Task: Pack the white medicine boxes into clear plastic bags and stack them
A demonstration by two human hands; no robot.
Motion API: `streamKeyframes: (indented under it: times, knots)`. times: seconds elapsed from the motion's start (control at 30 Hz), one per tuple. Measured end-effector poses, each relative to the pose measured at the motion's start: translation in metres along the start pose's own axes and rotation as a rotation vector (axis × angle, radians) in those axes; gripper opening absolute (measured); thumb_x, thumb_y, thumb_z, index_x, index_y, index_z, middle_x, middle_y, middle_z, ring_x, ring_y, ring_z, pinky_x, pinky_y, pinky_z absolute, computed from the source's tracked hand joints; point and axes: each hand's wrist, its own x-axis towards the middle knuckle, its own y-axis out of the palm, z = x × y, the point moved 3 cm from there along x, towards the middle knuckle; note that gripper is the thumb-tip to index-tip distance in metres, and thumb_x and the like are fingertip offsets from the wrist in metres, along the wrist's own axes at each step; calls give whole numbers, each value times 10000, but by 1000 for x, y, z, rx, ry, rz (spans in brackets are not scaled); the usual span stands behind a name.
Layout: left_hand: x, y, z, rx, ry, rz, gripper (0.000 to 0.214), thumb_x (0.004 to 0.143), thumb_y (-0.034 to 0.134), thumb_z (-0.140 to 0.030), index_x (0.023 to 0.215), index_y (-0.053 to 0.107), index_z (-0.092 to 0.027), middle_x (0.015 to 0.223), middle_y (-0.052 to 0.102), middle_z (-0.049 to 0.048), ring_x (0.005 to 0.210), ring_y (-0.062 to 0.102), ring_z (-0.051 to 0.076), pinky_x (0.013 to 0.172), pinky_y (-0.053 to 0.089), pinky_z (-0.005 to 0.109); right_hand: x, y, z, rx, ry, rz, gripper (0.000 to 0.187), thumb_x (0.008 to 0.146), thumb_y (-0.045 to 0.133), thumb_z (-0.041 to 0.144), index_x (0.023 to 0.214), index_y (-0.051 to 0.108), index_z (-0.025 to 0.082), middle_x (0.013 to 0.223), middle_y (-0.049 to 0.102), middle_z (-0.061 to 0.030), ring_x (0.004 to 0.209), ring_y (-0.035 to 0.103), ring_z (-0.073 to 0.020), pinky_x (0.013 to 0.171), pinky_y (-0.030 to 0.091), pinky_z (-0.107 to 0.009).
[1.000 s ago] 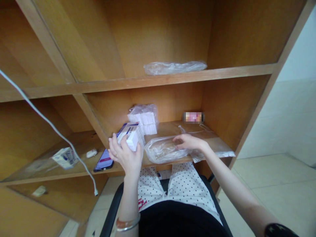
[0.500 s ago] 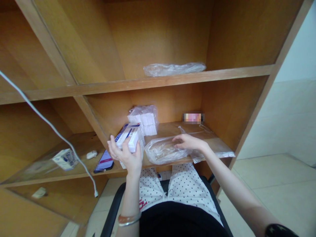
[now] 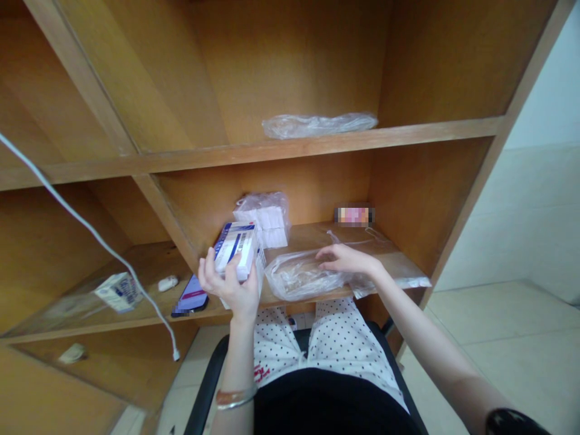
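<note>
My left hand [image 3: 233,289] is closed round a white box with blue print [image 3: 238,249], held up at the front edge of the wooden shelf [image 3: 312,237]. My right hand [image 3: 347,260] rests with fingers stretched out on a crumpled clear plastic bag [image 3: 301,276] lying on that shelf. Behind the box stands a plastic-wrapped stack of white boxes [image 3: 263,216].
A phone [image 3: 193,294], a small white item [image 3: 167,282] and another white-blue box [image 3: 118,291] lie on the left shelf. A white cable [image 3: 90,229] hangs across it. Another clear bag [image 3: 317,125] lies on the upper shelf. A flat plastic sheet [image 3: 401,269] overhangs the shelf's right front.
My left hand has tilted the box and lifted it slightly. The right hand has stayed on the plastic bag.
</note>
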Motion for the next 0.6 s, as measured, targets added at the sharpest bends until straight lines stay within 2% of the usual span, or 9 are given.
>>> streamKeyframes:
  times: [0.23,0.37,0.6]
  knots:
    - [3,2,-3,33,-36,-33,369,662,739,-393,908,602,-154,1343,345,164,1250,360,350,1029,283,512,2,1,0,-2,-7,4,353,832,599,343,1142,640,181,1164,660,-85,1029,623,-235,916,459,-354]
    - [5,4,-4,21,-52,-125,298,699,725,-358,863,596,-146,1275,385,154,1210,409,321,1012,311,492,1,2,2,6,7,8,358,830,601,354,1144,641,184,1152,666,-84,1017,629,-236,897,470,-354]
    - [5,-3,-4,-87,-229,-195,290,705,693,-363,842,544,-156,1210,401,132,1183,412,306,1002,336,513,1,1,3,21,4,0,355,829,606,355,1142,647,193,1143,671,-82,1007,634,-237,891,473,-358]
